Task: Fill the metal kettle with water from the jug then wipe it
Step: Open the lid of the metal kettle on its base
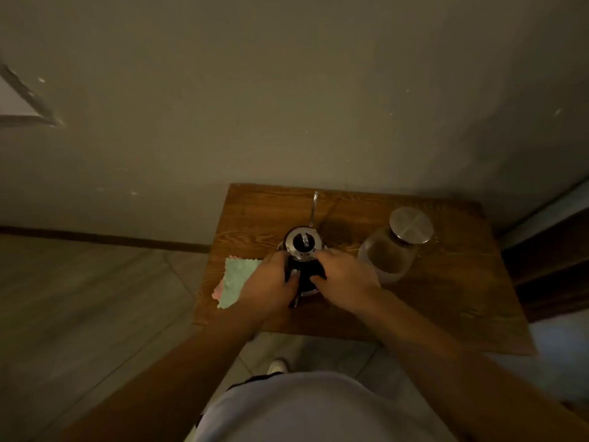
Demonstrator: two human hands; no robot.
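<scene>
kettle (302, 250) gripped from both sides by left hand (271, 282) and right hand (345, 279), arms outstretched.

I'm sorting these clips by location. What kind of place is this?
Probably a dim room in a home: a small wooden table stands against a plain wall on a tiled floor.
</scene>
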